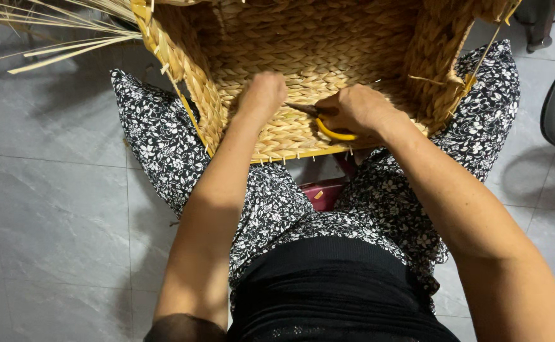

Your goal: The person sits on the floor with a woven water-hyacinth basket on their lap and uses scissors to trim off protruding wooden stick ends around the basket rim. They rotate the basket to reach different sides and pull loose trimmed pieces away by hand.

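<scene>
While our right hand grips the yellow-handled scissors inside the woven basket on our lap, our fisted left hand just beside the blades risks a nick.

Woven basket cut off at top; scissors mostly hidden under right hand.

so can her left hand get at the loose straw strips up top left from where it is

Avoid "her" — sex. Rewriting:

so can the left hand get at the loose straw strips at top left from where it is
Probably yes. The left hand rests closed inside the basket, and the strips lie just beyond its left wall, with only that wall between.
</scene>
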